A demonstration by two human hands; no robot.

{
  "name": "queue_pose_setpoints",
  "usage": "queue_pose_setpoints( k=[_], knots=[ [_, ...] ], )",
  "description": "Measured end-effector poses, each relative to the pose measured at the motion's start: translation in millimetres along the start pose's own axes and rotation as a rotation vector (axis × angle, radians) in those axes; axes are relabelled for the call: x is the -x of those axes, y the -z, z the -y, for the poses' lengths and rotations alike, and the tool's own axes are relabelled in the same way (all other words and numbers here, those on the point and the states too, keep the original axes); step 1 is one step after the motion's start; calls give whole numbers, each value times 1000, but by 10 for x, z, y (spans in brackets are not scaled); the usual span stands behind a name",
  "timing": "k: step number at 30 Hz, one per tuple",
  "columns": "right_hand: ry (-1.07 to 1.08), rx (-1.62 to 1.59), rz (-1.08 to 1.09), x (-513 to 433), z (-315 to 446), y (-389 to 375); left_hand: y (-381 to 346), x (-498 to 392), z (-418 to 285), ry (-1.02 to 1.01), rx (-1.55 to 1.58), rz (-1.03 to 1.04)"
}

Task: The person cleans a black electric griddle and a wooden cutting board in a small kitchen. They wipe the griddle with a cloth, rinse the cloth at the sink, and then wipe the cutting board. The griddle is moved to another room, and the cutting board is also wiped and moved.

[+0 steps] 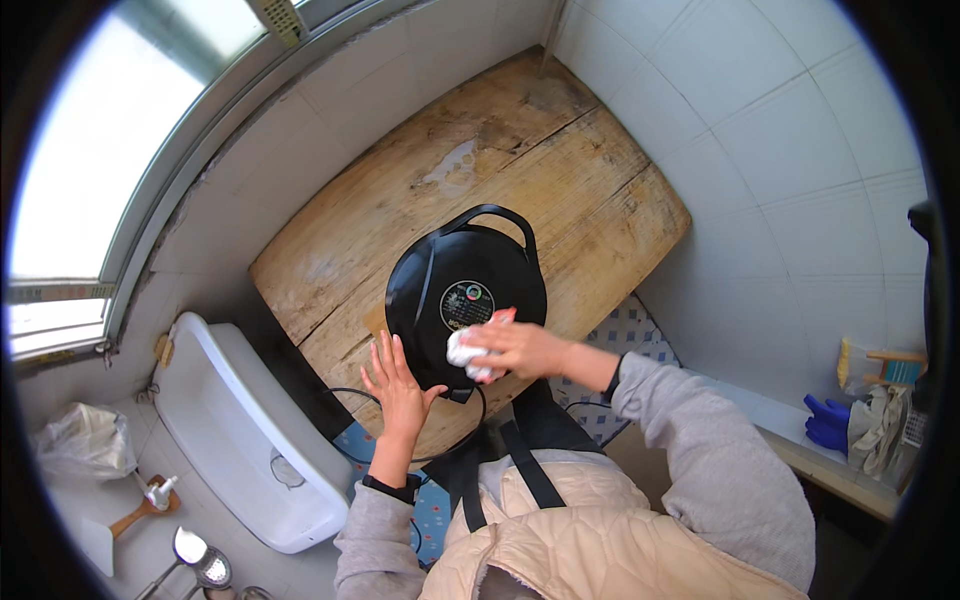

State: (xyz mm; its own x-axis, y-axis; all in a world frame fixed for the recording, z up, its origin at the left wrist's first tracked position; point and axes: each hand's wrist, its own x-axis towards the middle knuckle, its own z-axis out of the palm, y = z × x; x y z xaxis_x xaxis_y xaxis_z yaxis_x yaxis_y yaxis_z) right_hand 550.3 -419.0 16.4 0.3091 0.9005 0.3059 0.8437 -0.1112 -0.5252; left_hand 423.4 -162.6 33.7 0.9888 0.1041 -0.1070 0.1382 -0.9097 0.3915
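Observation:
In front of me a round black electric griddle (411, 300) lies closed on a worn wooden table (577, 195), its loop handle pointing away from me. A round label with writing sits in the middle of its lid. My right hand (525, 351) presses a crumpled white and red cloth (463, 349) onto the lid, just beside the label. My left hand (397, 386) has its fingers spread at the griddle's near left edge, the thumb by the near end of the griddle. It holds nothing.
A black cord (480, 420) loops over the table's near edge. Left of the table is a white sink (217, 420), with a wooden-handled spatula (127, 519) and metal ladles (191, 547) beyond. A wet patch (455, 169) marks the tabletop. Blue gloves (827, 422) lie on the right ledge.

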Motion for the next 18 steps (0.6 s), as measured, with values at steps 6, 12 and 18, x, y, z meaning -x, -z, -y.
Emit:
queue_pose_setpoints(
  k=[6, 12, 18],
  knots=[
    [-646, 113, -426, 92, -329, 173, 24, -35, -9, 50, 13, 54],
    [-544, -80, -384, -177, 716, -544, 61, -87, -11, 84, -12, 138],
    [-122, -63, -151, 463, 509, -450, 115, -103, -43, 75, -22, 137]
  ],
)
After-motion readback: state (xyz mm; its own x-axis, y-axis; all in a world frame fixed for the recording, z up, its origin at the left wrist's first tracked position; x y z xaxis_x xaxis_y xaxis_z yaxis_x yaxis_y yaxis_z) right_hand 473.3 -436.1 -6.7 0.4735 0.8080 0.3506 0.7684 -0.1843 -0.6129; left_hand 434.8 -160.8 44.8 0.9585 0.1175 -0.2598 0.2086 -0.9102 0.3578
